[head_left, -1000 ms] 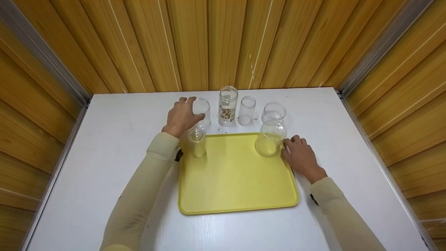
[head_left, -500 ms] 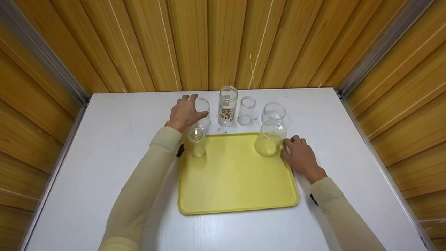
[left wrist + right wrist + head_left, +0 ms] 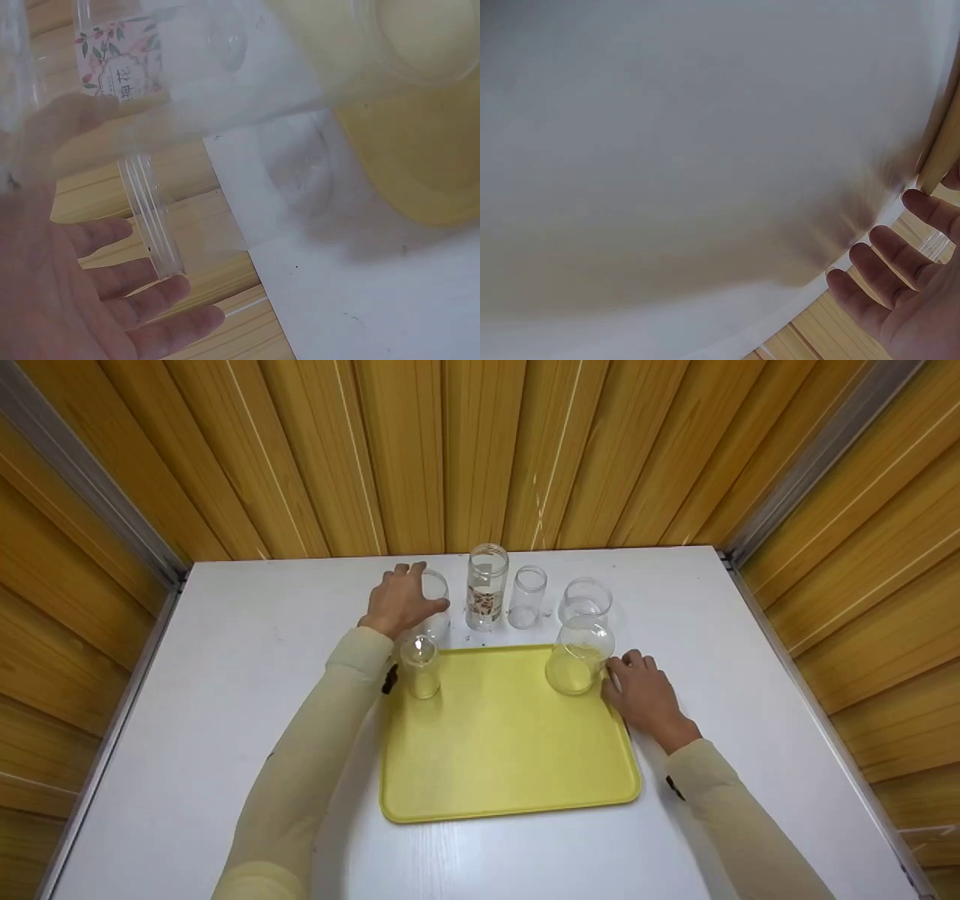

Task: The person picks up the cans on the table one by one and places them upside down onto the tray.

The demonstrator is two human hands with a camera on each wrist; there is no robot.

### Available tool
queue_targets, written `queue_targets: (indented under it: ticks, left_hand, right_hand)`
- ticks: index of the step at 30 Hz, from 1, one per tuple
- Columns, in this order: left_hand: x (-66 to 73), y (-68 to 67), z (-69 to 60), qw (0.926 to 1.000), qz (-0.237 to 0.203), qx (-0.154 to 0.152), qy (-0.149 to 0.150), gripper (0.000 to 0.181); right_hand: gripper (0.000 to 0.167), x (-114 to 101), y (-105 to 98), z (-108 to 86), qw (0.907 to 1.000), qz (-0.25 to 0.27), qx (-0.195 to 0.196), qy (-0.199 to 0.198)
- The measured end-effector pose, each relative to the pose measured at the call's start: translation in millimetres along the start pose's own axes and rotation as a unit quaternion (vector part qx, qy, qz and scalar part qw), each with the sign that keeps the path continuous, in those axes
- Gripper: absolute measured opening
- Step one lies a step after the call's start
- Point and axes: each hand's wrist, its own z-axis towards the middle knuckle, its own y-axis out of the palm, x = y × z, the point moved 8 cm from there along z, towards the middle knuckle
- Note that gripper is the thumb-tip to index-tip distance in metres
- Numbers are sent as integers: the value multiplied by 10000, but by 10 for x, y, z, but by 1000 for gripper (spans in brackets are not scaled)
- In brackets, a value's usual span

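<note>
My left hand [image 3: 397, 600] is spread at the left side of a clear jar [image 3: 436, 611] standing behind the yellow tray [image 3: 510, 750]. In the left wrist view, its straight fingers [image 3: 165, 330] lie near that jar's rim [image 3: 154, 217], without closing round it. A narrow clear jar [image 3: 421, 671] stands on the tray's back left corner, below the left wrist. At the tray's right edge rests my right hand [image 3: 645, 697], its fingers loosely bent and its thumb by the rim. Beside it, a wide clear jar [image 3: 576, 660] stands on the tray's back right corner.
Behind the tray stand a tall jar with a floral label [image 3: 484, 604], a small clear jar [image 3: 527, 598] and a round clear jar [image 3: 586, 598]. All rest on a white table [image 3: 247, 660]. Wood-patterned panels [image 3: 480, 450] close the back and sides.
My left hand has shifted slightly right and away at the clear jar over the second, then stayed almost still. The right hand and the jars keep their places.
</note>
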Motion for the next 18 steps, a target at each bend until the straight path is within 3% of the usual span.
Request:
queue_targets:
  ticks: [18]
  left_hand:
    - [-44,73,108,9997,-89,-155,-165,87]
  right_hand:
    - [35,-7,1,-1,9998,-37,155,-88]
